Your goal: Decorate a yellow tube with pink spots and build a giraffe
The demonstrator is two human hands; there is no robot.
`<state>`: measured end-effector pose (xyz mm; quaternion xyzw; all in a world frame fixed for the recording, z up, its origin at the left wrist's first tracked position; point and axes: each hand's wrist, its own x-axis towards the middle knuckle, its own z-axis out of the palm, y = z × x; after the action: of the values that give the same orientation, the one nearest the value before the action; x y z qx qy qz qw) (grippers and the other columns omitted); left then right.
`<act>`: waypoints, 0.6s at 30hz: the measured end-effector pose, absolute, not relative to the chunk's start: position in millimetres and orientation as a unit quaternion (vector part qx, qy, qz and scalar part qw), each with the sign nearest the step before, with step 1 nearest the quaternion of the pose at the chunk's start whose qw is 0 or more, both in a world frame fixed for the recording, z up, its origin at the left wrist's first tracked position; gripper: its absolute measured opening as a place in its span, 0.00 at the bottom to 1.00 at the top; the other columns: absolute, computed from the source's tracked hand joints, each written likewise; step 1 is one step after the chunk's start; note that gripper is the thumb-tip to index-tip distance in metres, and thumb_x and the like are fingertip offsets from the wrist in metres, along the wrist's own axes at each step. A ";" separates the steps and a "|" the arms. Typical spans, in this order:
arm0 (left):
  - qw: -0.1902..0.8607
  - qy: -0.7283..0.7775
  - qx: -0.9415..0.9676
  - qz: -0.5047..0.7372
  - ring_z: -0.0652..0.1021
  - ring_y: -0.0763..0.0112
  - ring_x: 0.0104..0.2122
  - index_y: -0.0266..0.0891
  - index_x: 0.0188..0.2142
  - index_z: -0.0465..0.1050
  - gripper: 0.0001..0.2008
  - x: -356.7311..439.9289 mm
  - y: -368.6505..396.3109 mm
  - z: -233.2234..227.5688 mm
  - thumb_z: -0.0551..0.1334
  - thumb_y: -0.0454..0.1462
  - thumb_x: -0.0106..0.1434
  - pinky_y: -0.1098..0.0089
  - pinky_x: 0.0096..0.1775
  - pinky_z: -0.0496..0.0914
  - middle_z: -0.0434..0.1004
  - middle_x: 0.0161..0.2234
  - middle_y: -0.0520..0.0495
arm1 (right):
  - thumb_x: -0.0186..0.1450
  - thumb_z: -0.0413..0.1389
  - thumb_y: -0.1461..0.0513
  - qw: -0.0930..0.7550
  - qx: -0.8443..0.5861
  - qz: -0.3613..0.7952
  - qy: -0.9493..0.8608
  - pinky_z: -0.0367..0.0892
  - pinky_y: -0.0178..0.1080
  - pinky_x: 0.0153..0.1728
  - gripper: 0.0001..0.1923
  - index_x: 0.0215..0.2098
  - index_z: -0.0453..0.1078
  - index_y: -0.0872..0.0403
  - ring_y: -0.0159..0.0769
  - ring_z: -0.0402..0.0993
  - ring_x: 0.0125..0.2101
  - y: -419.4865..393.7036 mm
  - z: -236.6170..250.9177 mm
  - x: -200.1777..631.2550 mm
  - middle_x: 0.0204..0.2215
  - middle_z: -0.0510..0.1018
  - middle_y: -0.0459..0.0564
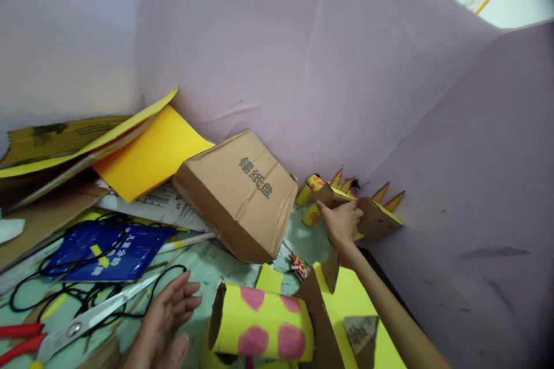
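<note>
We are reaching our right hand (341, 222) past the tilted brown cardboard box (238, 199), closing our fingers around a small brown cardboard giraffe head with orange-and-yellow horns (331, 193) lying against the lilac backdrop right of that box. Our left hand (167, 317) is hovering open, holding nothing, below the box, beside grey-bladed scissors with red handles (82, 326). The box is showing printed Chinese characters on its top; we cannot see inside. A yellow paper tube with pink spots (262, 323) is lying just below the box.
</note>
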<state>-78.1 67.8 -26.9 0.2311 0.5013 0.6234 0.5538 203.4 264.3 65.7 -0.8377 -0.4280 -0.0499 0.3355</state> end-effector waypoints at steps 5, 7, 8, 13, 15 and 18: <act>0.558 0.500 0.230 0.621 0.78 0.50 0.40 0.48 0.51 0.69 0.27 -77.0 65.9 -24.8 0.64 0.50 0.52 0.46 0.52 0.67 0.78 0.35 0.44 | 0.52 0.62 0.49 0.327 -0.843 -0.046 -0.425 0.66 0.51 0.46 0.45 0.59 0.52 0.63 0.60 0.70 0.50 266.1 64.2 205.1 0.54 0.62 0.75; 0.564 0.495 0.229 0.620 0.78 0.50 0.41 0.48 0.52 0.68 0.28 -77.3 66.2 -24.6 0.64 0.50 0.53 0.46 0.52 0.67 0.78 0.35 0.44 | 0.52 0.61 0.49 0.324 -0.842 -0.047 -0.430 0.66 0.50 0.47 0.44 0.59 0.53 0.61 0.59 0.69 0.52 267.1 64.3 208.2 0.54 0.63 0.72; 0.569 0.493 0.228 0.618 0.78 0.51 0.41 0.48 0.52 0.68 0.27 -77.7 66.3 -24.5 0.64 0.50 0.53 0.46 0.52 0.66 0.78 0.35 0.44 | 0.52 0.61 0.50 0.322 -0.840 -0.048 -0.433 0.65 0.50 0.48 0.43 0.59 0.52 0.60 0.58 0.68 0.52 267.3 64.3 209.8 0.54 0.64 0.71; 0.579 0.490 0.224 0.612 0.77 0.51 0.42 0.48 0.47 0.71 0.24 -78.4 63.1 -21.6 0.65 0.49 0.51 0.47 0.54 0.64 0.77 0.35 0.45 | 0.54 0.60 0.52 0.304 -0.837 -0.051 -0.452 0.65 0.52 0.48 0.42 0.60 0.51 0.63 0.60 0.67 0.53 264.7 63.4 212.7 0.54 0.67 0.72; 0.568 0.491 0.231 0.619 0.76 0.50 0.42 0.47 0.45 0.72 0.24 -77.3 59.9 -20.2 0.67 0.49 0.48 0.46 0.54 0.64 0.78 0.37 0.44 | 0.55 0.59 0.51 0.296 -0.836 -0.047 -0.460 0.65 0.54 0.48 0.45 0.62 0.48 0.65 0.62 0.67 0.53 261.8 63.5 210.6 0.54 0.66 0.74; 0.553 0.483 0.247 0.633 0.75 0.48 0.45 0.48 0.44 0.73 0.23 -75.0 55.1 -19.9 0.68 0.48 0.47 0.48 0.53 0.66 0.77 0.41 0.44 | 0.55 0.58 0.51 0.289 -0.832 -0.041 -0.472 0.63 0.57 0.49 0.50 0.65 0.41 0.69 0.66 0.66 0.53 257.2 66.3 206.2 0.56 0.64 0.76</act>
<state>-75.0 55.1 -19.9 0.2475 0.4827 0.6328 0.5526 206.2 257.2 66.3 -0.8320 -0.4716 -0.0410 0.2893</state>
